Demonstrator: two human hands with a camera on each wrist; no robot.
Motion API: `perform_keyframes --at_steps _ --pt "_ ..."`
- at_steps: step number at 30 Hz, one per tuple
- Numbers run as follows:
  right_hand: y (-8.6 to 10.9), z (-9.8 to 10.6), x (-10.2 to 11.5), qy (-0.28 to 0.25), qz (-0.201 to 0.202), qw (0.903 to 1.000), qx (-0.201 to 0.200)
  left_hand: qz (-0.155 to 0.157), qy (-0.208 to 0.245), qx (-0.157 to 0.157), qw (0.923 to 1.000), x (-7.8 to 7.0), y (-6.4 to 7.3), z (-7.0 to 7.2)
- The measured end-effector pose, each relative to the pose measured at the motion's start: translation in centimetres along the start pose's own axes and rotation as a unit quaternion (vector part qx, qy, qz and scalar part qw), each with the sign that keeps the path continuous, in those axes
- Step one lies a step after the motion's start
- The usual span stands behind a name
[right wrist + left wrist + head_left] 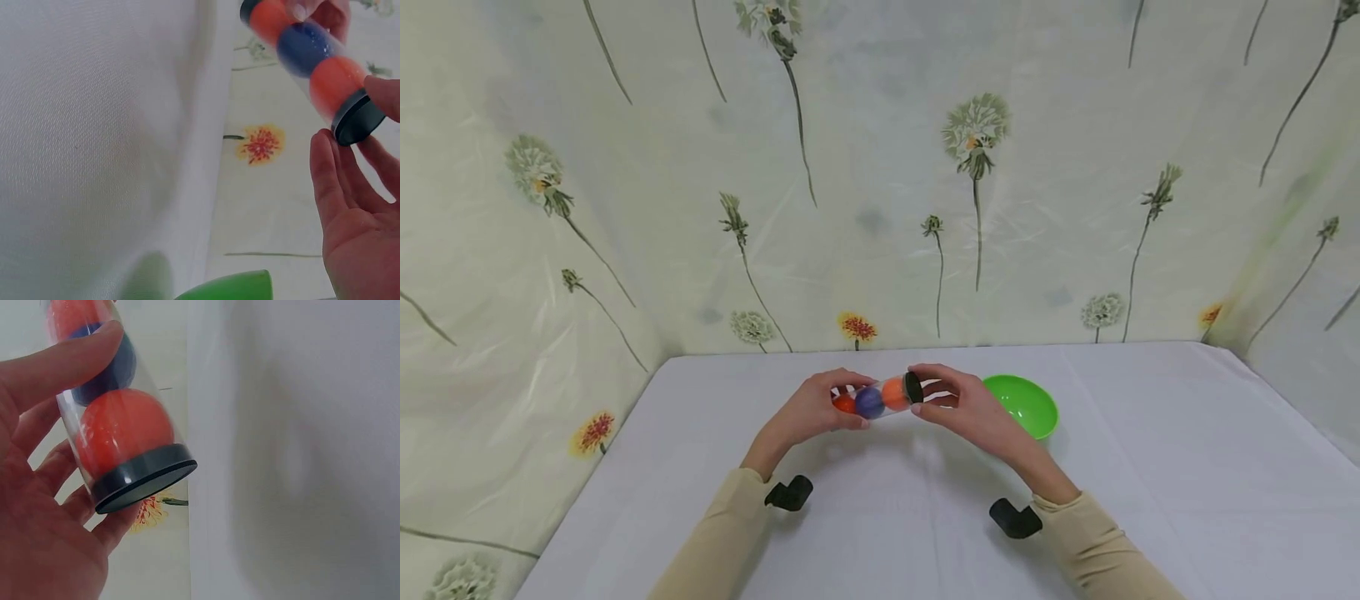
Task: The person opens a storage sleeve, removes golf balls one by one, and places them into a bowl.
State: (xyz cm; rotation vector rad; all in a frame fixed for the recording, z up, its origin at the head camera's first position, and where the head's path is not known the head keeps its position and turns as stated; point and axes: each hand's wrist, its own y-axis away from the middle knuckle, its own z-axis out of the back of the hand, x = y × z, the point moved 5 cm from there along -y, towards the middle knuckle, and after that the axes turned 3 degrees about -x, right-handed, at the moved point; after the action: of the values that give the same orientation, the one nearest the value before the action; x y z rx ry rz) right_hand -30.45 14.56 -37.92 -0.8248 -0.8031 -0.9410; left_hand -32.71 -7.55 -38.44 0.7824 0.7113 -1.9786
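A clear plastic tube (70,425) with black end caps is held up above the table between both hands, lying nearly level. Inside it sit an orange ball (894,393), a dark blue ball (870,402) and a red-orange ball (128,428). My left hand (816,408) grips the tube around its left part, thumb across the side. At the other end my right hand (958,404) pinches the black cap (359,119) between thumb and fingertips. The cap sits on the tube's end. A bright green bowl (1026,404) stands on the table just behind the right wrist.
A white cloth covers the table (880,517). Behind and at both sides hangs a pale sheet (865,167) printed with dandelions. Black wrist mounts (1017,518) stick out from the beige sleeves (1097,542).
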Motion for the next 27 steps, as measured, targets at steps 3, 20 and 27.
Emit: perform_keyframes --at_steps 3,20,27 --pt "0.19 0.01 0.17 -0.001 -0.005 1.0000 -0.005 -0.007 -0.003 -0.005 1.0000 -0.11 0.05 0.03" --pt "0.56 0.04 0.41 0.045 -0.013 0.9987 -0.022 -0.026 -0.034 -0.003 0.9991 -0.81 0.10 -0.09" --pt "0.53 -0.35 0.34 0.060 -0.022 0.9971 -0.042 -0.024 -0.048 -0.005 0.9985 -0.62 0.18 -0.16"
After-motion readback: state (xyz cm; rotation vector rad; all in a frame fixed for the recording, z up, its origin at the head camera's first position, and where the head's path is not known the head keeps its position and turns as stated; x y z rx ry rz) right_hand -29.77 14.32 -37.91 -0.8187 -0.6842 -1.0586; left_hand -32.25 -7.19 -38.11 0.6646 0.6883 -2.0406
